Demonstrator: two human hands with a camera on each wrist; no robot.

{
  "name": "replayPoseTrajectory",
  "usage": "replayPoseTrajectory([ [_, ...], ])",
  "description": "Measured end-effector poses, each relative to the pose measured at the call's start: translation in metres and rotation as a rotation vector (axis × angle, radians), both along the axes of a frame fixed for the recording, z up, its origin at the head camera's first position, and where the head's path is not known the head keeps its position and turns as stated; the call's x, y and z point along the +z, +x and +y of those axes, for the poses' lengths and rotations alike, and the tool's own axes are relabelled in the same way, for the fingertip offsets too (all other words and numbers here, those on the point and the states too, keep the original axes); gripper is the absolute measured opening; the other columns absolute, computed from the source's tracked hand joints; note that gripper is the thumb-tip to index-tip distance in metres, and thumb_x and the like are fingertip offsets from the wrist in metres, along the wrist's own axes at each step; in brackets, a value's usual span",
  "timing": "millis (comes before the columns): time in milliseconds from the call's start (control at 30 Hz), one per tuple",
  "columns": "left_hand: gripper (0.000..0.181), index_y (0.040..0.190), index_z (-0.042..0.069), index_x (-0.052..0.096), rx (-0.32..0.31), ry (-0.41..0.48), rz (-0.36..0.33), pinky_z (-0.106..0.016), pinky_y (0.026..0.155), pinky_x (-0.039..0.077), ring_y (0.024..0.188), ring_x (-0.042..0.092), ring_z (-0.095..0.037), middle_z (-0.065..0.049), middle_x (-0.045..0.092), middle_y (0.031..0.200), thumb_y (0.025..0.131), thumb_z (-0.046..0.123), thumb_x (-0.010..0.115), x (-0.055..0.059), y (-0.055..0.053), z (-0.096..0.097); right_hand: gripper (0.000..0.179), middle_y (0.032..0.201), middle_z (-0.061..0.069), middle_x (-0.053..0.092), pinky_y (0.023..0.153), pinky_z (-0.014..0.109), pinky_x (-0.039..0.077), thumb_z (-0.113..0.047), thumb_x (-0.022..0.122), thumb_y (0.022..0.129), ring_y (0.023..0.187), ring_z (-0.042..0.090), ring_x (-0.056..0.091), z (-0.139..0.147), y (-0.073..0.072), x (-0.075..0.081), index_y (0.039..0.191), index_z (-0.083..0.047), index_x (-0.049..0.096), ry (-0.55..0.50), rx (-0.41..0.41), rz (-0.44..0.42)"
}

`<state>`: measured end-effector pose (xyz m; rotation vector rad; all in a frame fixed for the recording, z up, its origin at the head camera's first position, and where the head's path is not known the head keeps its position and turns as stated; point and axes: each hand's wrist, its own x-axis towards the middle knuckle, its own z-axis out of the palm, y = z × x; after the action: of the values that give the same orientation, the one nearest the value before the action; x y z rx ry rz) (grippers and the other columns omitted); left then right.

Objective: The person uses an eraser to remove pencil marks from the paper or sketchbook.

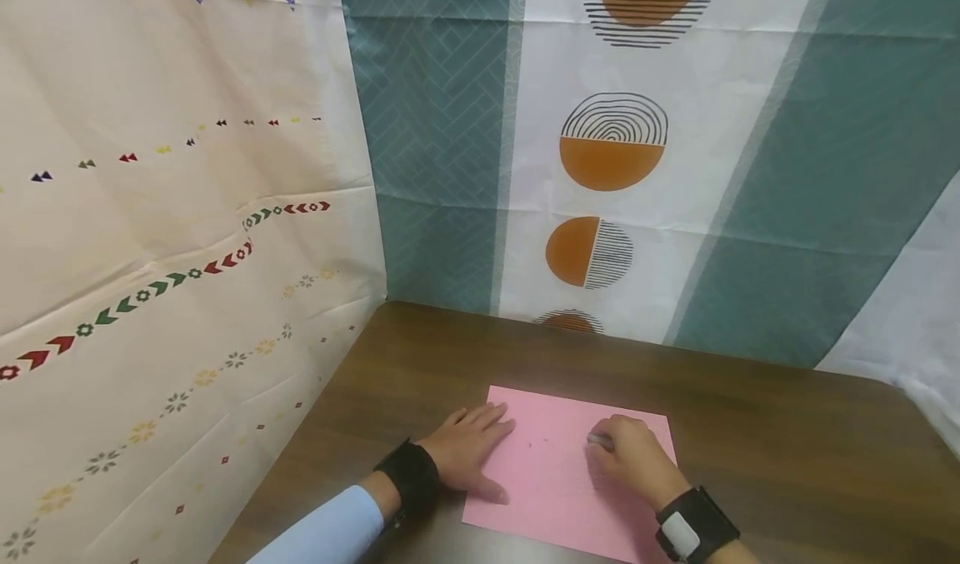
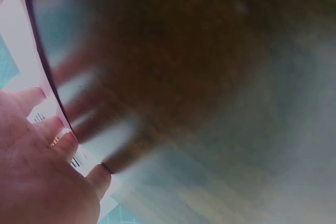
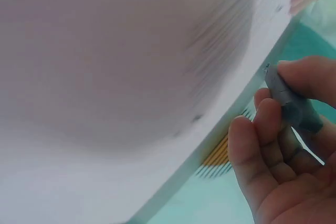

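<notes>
A pink sheet of paper [image 1: 543, 497] lies on the brown table, with small dark specks [image 1: 538, 442] and faint marks on it. My left hand [image 1: 468, 450] rests across its left edge, fingers spread. In the left wrist view the straight fingers [image 2: 97, 179] meet the surface at their tips. Over the right half of the sheet, my right hand [image 1: 633, 457] pinches a short grey eraser [image 3: 295, 103] between thumb and fingers. Seen from the right wrist, the eraser's worn tip points toward the paper, where blurred grey streaks [image 3: 220, 40] show.
The wooden table [image 1: 795, 447] extends right of and behind the sheet. A cream patterned cloth [image 1: 172, 297] hangs along the left side. Behind the table hangs a green and white curtain [image 1: 442, 172] with orange circles. Each wrist wears a black band [image 1: 412, 474].
</notes>
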<state>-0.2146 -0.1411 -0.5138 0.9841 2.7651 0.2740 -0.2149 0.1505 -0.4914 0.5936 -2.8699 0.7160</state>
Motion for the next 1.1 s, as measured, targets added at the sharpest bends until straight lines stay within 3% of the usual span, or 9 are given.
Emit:
replayPoseTrajectory([
  [233,0.101,0.147,0.019,0.027,-0.017,0.02,-0.006,-0.06,0.106,0.018,0.137,0.009,-0.025,-0.007,0.013,0.154,0.069,0.079,0.051,0.005,-0.001,0.005,0.007,0.07,-0.008,0.059,0.065,0.032,0.053,-0.008,0.073,0.073,0.067,0.006,0.055,-0.032,-0.003,0.006,0.076,-0.013,0.069,-0.001,0.073,0.026],
  [600,0.1,0.145,0.015,0.031,-0.029,0.054,0.045,-0.061,0.103,0.023,0.136,0.014,-0.027,-0.01,0.019,0.152,0.07,0.077,0.053,0.002,0.004,0.007,0.008,0.066,-0.008,0.056,0.057,0.03,0.049,-0.011,0.073,0.074,0.061,0.005,0.048,-0.074,-0.01,-0.005,0.075,-0.014,0.066,0.033,0.219,-0.022],
  [867,0.101,0.146,0.015,0.029,-0.02,0.045,0.04,-0.06,0.104,0.022,0.136,0.013,-0.027,-0.01,0.017,0.153,0.07,0.079,0.052,0.0,0.004,0.001,0.013,0.06,-0.011,0.049,0.054,0.027,0.045,-0.011,0.071,0.075,0.056,0.006,0.045,-0.072,-0.013,-0.008,0.068,-0.017,0.062,0.093,0.177,-0.041],
  [1100,0.101,0.146,0.017,0.028,-0.009,0.04,0.003,-0.061,0.105,0.019,0.136,0.011,-0.027,-0.009,0.016,0.153,0.069,0.077,0.054,0.005,0.0,0.001,0.025,0.054,-0.008,0.041,0.048,0.029,0.037,-0.009,0.068,0.073,0.051,0.009,0.04,-0.022,-0.013,-0.009,0.058,-0.018,0.05,0.069,0.018,-0.102],
])
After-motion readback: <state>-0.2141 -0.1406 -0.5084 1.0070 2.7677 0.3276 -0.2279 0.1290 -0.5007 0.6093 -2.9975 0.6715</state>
